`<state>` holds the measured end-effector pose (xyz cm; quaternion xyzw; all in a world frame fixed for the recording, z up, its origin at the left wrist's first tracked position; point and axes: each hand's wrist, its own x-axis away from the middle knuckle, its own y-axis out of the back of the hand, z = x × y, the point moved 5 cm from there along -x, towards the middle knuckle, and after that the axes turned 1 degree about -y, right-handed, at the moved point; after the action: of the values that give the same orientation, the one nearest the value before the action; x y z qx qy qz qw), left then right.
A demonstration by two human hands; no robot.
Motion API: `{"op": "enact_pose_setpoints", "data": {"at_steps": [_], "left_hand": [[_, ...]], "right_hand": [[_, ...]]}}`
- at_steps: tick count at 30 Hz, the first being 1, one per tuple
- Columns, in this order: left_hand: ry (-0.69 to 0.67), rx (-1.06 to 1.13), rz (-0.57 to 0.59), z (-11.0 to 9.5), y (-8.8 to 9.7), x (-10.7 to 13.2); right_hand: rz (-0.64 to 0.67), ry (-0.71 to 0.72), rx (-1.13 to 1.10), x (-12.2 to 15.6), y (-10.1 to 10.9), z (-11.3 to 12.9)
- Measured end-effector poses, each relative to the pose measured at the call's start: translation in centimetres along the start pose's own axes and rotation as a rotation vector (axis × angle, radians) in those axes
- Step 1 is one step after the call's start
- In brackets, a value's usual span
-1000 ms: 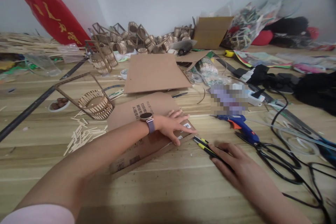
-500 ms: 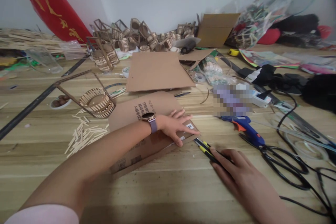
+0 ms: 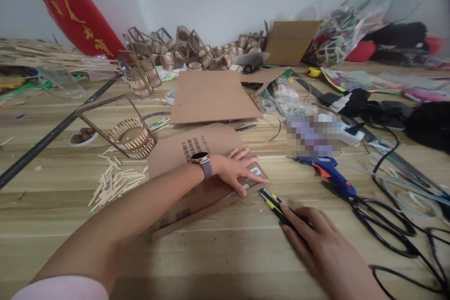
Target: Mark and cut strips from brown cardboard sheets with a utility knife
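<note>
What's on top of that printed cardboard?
The left hand is spread on the printed cardboard near a white label; the forearm and a wristwatch cross above. Whatever is printed beneath them is covered.

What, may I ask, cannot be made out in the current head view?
In the head view:
- Printed cardboard: middle part hidden by the left hand and forearm.
- Knife: rear end covered by the right hand.
- Lilac item: blurred by pixel blocks.
- Scissors: blades partly hidden by the glue gun.
</note>
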<state>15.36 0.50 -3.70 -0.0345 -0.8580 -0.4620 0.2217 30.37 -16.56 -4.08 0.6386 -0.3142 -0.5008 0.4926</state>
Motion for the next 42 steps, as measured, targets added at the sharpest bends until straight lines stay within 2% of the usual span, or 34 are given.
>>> {"op": "enact_pose_setpoints", "data": {"at_steps": [3,7,23,32,39,42], "left_hand": [[0.013,-0.037,-0.013,-0.1,0.0,-0.1],[0.028,-0.088,-0.016,-0.2,-0.2,-0.3],[0.012,-0.047,-0.076,0.1,-0.3,-0.5],[0.034,-0.087,-0.065,-0.2,-0.3,-0.3],[0.035,-0.082,-0.066,-0.1,-0.2,-0.3],[0.034,-0.07,-0.074,0.0,-0.3,-0.5]], "right_hand": [[0.048,-0.009,-0.019,0.3,-0.5,-0.2],[0.034,-0.021,-0.02,0.3,-0.2,0.2],[0.069,-0.046,-0.094,0.3,0.1,1.9],[-0.022,0.002,-0.098,0.2,-0.2,3.2],[-0.041,-0.013,-0.114,0.0,-0.1,4.2],[-0.011,-0.027,-0.12,0.2,-0.3,4.4]]}}
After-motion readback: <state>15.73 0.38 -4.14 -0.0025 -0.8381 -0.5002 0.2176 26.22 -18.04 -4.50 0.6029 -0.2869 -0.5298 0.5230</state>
